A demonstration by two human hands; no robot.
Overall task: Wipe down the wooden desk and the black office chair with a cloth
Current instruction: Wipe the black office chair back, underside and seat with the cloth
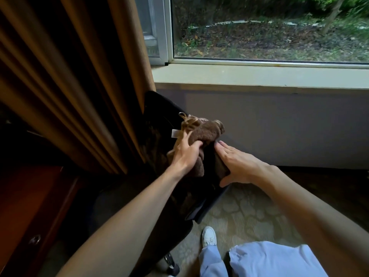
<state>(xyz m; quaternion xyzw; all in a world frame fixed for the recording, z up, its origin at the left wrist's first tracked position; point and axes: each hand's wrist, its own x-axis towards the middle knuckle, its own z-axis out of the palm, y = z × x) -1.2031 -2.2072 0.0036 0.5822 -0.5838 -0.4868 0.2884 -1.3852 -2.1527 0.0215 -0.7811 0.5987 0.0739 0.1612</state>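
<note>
Chair step in hand, by the look of it: brown cloth (201, 130) bunched on top of the black office chair (159, 140) backrest, beside the curtain (69, 76); desk (30, 206) at lower left, well apart from both hands. Left hand (185, 154) gripping the cloth, fingers curled into its folds; right hand (237, 162) flat, fingers straight, resting on the backrest edge, touching the cloth's hanging end. Next, probably: steadying the chair and dragging the cloth down the backrest.

A brown cloth (201, 132) is gripped by the left hand (184, 154) on the black office chair (159, 136); the chair's backrest is touched by the flat right hand (237, 164).
</note>
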